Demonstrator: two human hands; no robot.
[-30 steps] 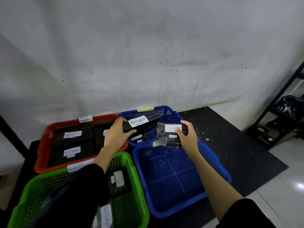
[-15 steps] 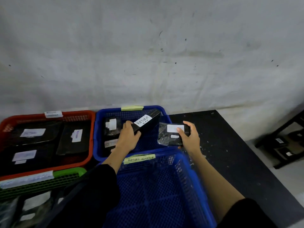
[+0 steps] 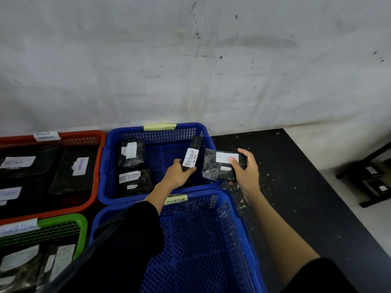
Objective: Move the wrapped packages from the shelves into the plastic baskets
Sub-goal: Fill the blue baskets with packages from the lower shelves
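My left hand (image 3: 178, 173) grips a narrow black package with a white RETURN label (image 3: 192, 155), tilted inside the far blue basket (image 3: 156, 129). My right hand (image 3: 246, 169) holds a second black wrapped package (image 3: 219, 166) over that basket's right rim. Two black packages (image 3: 132, 152) (image 3: 135, 180) lie at the basket's left side. The near blue basket (image 3: 211, 240), labelled OVERDUE, shows only bare mesh where my sleeve does not cover it.
A red basket (image 3: 69, 135) at left holds several black labelled packages. A green basket (image 3: 79, 220) at lower left holds more. All stand on a dark speckled table (image 3: 296, 187) against a white wall. A black shelf (image 3: 368, 176) with packages stands at far right.
The view has shifted right and closer. My left hand has carried the RETURN package from above the red basket's edge into the far blue basket. The right hand keeps its package.
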